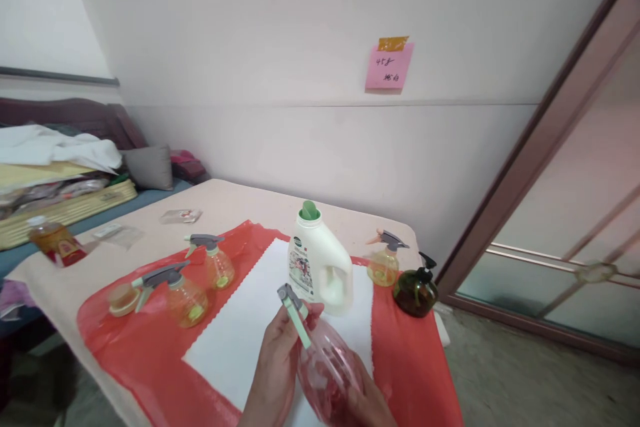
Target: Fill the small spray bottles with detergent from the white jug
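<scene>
Across the lower half of the frame we see a red sheet point(410, 373), with a white mat point(225, 327) on it. Just below centre stands a white jug point(320, 260), upright. At bottom centre is the tilted pink spray bottle point(325, 360): our left hand point(281, 341) grasps it near the neck, our right hand point(369, 395) grips its body. A dark pump bottle point(416, 293) sits at lower right.
</scene>
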Action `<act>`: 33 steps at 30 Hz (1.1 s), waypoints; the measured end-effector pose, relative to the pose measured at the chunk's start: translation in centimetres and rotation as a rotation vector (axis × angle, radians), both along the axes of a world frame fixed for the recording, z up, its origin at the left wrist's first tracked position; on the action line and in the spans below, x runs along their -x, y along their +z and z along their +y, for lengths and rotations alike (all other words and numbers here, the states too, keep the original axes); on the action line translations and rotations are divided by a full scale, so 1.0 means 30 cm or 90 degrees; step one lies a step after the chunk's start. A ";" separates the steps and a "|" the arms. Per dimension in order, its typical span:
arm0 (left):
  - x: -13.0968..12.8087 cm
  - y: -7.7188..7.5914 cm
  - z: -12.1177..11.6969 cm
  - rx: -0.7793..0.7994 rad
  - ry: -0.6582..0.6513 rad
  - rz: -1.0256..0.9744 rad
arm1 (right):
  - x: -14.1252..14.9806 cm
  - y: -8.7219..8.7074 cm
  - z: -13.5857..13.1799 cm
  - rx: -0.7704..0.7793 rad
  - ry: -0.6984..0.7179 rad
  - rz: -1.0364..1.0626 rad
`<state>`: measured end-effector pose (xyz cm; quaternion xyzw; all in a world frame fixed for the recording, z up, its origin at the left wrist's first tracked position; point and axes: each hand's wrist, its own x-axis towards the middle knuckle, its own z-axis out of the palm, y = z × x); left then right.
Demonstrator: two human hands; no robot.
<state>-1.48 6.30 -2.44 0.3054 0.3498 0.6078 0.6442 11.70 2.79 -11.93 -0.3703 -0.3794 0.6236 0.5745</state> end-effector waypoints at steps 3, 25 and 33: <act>0.001 -0.008 0.006 0.018 0.005 -0.038 | -0.022 0.043 0.007 0.077 0.025 0.098; 0.021 -0.009 0.014 0.000 0.068 -0.135 | -0.018 0.088 -0.036 0.161 0.183 0.354; 0.021 0.005 0.009 0.009 0.066 -0.122 | 0.004 0.094 -0.017 0.175 0.257 0.442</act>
